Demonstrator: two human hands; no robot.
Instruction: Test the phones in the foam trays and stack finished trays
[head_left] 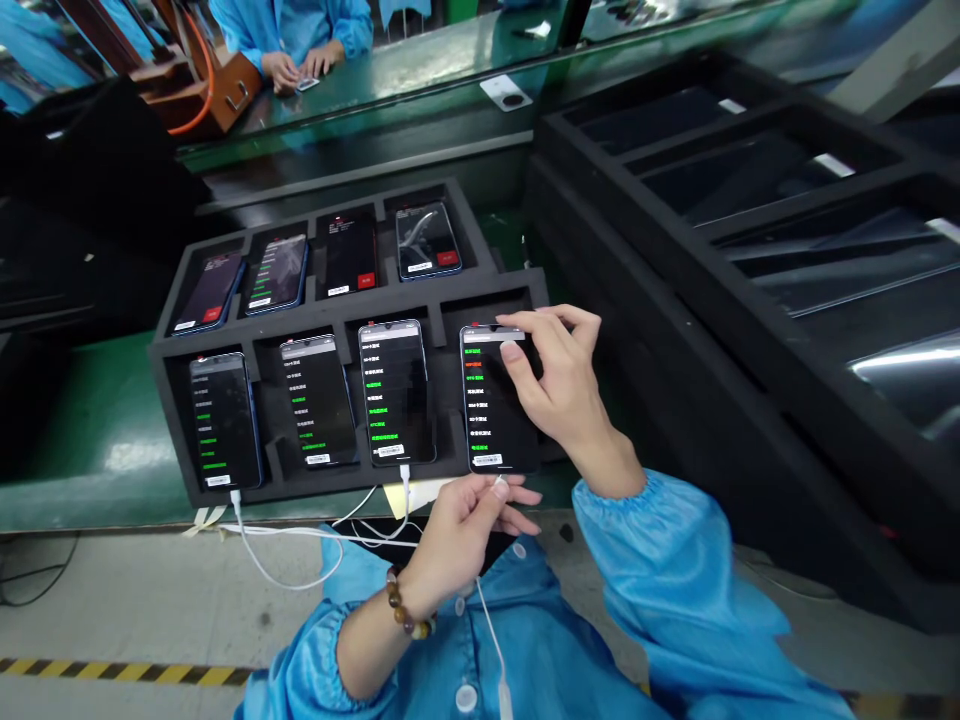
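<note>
The rightmost phone [499,400] of the front row lies in the black foam tray [161,380], its screen lit with a list of text lines. My right hand [559,375] is at its upper right, fingertips on the top edge and thumb over the screen. Below the phone's bottom edge, my left hand [469,520] pinches a white cable plug [500,482] between thumb and finger. A white cable [491,630] hangs down below this hand. To the left, another lit phone [396,395] has a white cable plugged into its bottom.
Several more phones [276,272] fill the tray. Large black foam trays [615,200] with dark screens stand at the right. White cables [300,535] run along the front edge. Across the green bench [405,65], a person's hands [300,68] hold a small item.
</note>
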